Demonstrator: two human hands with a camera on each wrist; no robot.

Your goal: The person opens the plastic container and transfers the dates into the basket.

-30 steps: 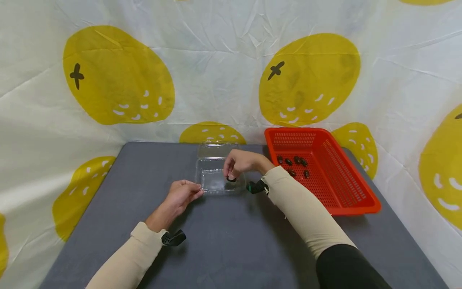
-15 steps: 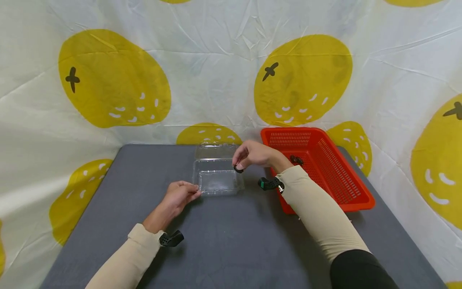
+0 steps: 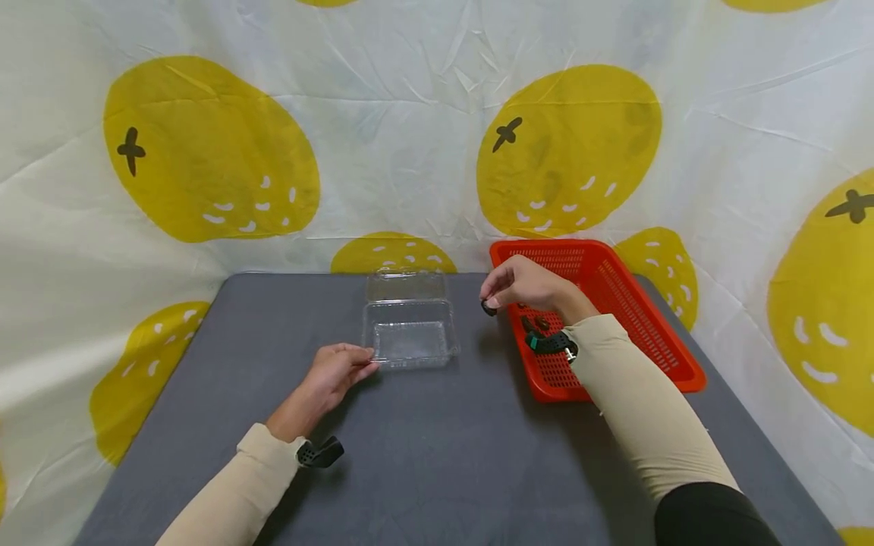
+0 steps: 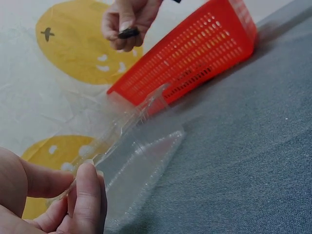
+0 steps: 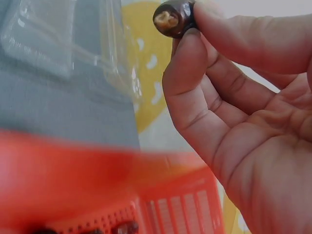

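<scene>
My left hand (image 3: 336, 371) pinches the near left corner of a clear plastic clamshell box (image 3: 410, 334) between thumb and fingers. The box stands on the table, its lid (image 3: 407, 287) folded back behind it. Between thumb and fingertips, my right hand (image 3: 524, 284) pinches a small rounded thing (image 5: 173, 18). It is glossy dark brown, with a tan, wrinkled patch at one end. This hand hovers over the left edge of a red basket (image 3: 638, 311), right of the box. Several similar brown pieces (image 3: 536, 323) lie in the basket, partly hidden by the right hand and wrist.
A grey cloth covers the table (image 3: 423, 455). Behind it hangs a white sheet (image 3: 396, 152) printed with large yellow fruit. Both wrists wear black straps, the right one (image 3: 546, 343) overlapping the basket in the head view.
My right hand has moved right, from over the clear box to the basket's left edge, still pinching the brown piece. The left hand stays at the box corner. The head view has shifted slightly.
</scene>
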